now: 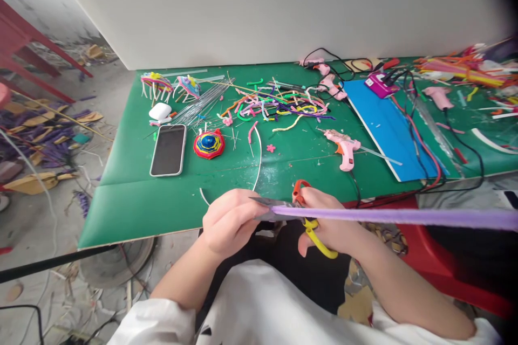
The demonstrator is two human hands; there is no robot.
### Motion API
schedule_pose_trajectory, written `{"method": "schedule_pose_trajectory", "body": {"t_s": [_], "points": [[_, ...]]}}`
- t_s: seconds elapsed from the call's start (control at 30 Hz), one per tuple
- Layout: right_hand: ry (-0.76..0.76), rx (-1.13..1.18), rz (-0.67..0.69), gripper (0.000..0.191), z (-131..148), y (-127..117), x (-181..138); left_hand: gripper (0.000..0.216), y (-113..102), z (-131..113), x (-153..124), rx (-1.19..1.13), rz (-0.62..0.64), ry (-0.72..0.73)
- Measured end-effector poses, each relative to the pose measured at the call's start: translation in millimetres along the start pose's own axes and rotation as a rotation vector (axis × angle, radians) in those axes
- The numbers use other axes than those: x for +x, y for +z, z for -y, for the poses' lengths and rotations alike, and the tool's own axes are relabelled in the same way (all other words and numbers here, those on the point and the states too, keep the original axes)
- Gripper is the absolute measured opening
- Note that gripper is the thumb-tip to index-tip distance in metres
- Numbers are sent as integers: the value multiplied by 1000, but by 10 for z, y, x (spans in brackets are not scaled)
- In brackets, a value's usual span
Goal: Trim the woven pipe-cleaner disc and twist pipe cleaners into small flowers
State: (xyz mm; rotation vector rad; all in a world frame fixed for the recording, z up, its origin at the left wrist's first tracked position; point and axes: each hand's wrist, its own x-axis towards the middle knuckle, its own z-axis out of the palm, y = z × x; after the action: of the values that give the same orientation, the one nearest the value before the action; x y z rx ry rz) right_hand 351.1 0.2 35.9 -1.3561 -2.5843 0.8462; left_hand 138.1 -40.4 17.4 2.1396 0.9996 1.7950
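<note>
My left hand (229,223) is closed, pinching one end of a long purple pipe cleaner (396,216) that runs off to the right edge. My right hand (329,223) grips scissors (307,215) with one orange and one yellow handle. The scissor blades point left and meet the purple pipe cleaner beside my left fingers. Both hands hover just in front of the near edge of the green table (133,194), above my lap.
On the green table lie a phone (169,149), a white earbud case (160,111), a round red-blue-yellow woven piece (209,144), a heap of coloured pipe cleaners (275,105), a pink glue gun (343,148), a blue board (384,124) and cables. A red chair (437,259) stands at right.
</note>
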Motion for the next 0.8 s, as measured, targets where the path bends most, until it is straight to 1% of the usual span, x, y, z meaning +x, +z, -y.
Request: {"method": "schedule_pose_trajectory", "body": {"t_s": [0.13, 0.23, 0.3, 0.47, 0.57, 0.67, 0.73, 0.8], "points": [[-99, -22, -100, 61, -51, 62, 15, 25, -7, -3, 30, -32, 26, -2], [-163, -50, -173, 57, -96, 117, 37, 27, 23, 11, 53, -15, 5, -14], [-156, -53, -180, 55, -113, 146, 56, 27, 62, 37, 65, 12, -27, -34], [-68, 32, -127, 46, -160, 163, 115, 25, 194, 166, 83, 26, -70, -93], [0, 162, -85, 43, -248, 126, 167, 24, 289, 274, 75, -78, -99, -209], [87, 254, -104, 34, -392, 67, 246, 20, 377, 369, 66, -253, -173, -347], [168, 224, -158, 30, -514, 31, 317, 17, 420, 413, 71, -363, -235, -452], [238, 121, -244, 30, -657, 15, 400, 13, 445, 444, 85, -463, -302, -580]]}}
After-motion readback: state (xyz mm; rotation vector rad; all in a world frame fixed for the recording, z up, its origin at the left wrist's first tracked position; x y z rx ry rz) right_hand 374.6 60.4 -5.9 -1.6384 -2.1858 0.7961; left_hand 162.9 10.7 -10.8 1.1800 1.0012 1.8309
